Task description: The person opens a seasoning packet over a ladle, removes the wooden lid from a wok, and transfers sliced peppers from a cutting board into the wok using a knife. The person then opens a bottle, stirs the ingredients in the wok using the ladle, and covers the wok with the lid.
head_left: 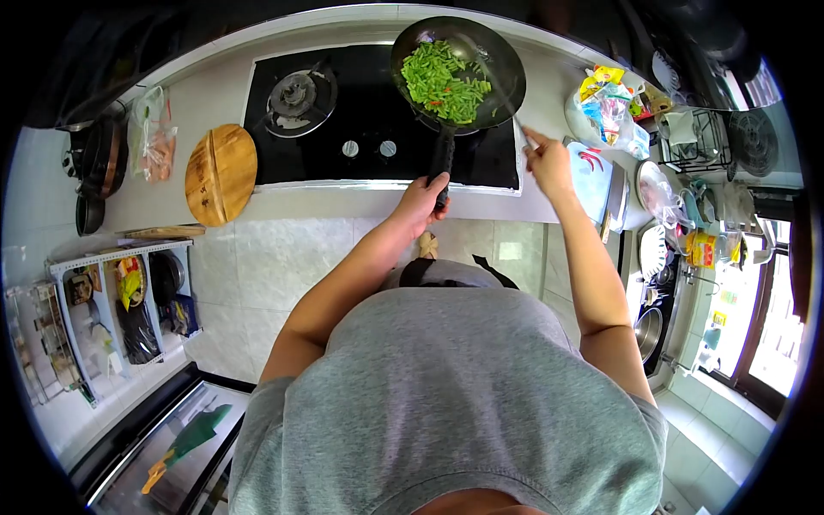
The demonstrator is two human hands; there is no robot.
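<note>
A dark wok (506,69) sits over the right side of the black stove, with chopped green vegetables (442,79) and a few red bits in it. My left hand (422,203) is wrapped round the wok's black handle (443,163). To the right of the wok, my right hand (547,161) is closed on the end of a thin utensil (505,96) that reaches into the wok. The utensil's far end is hard to make out near the vegetables.
The left burner (300,99) is bare. A round wooden lid (221,174) lies left of the stove, near a plastic bag (153,137). Right of my right hand are a light blue board (589,184) with red peppers and a bag of packets (608,110).
</note>
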